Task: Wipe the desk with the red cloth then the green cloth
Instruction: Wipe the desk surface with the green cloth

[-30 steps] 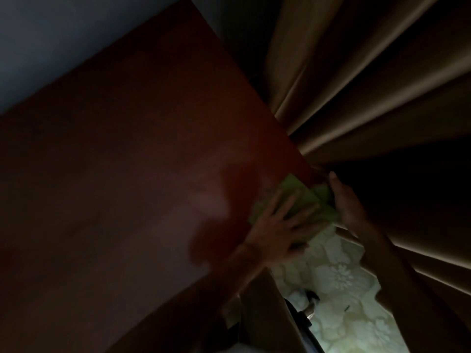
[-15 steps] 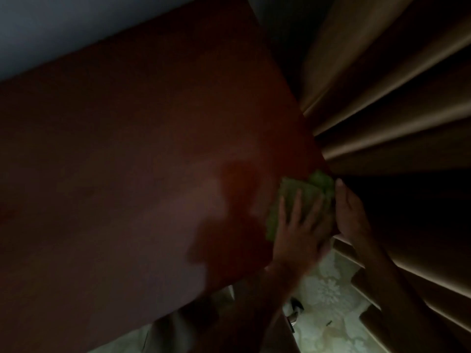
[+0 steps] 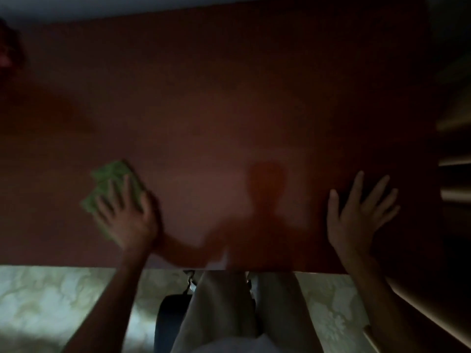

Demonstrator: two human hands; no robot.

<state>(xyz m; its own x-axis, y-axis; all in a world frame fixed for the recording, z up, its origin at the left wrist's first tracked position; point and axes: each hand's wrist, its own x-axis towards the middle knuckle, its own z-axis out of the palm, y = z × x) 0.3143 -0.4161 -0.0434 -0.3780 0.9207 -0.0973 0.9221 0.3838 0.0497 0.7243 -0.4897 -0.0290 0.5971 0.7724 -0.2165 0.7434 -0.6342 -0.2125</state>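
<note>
The dark reddish-brown desk point(image 3: 229, 110) fills most of the dim head view. A green cloth point(image 3: 112, 182) lies on its near left part. My left hand point(image 3: 127, 217) presses flat on the cloth with fingers spread, covering its near half. My right hand point(image 3: 356, 212) rests flat on the desk near the right front corner, fingers spread, holding nothing. A dark red shape point(image 3: 7, 54) at the far left edge may be the red cloth; it is too dim to tell.
Beige curtain folds point(image 3: 456, 159) hang along the desk's right side. Pale floral-patterned floor point(image 3: 51, 301) shows below the desk's front edge. My legs in light trousers point(image 3: 229, 314) stand against the front edge, beside a dark object point(image 3: 170, 317).
My left hand has swept the green cloth from the desk's right edge by the curtain to the near left part. My right hand left the cloth and now lies flat on the desk.
</note>
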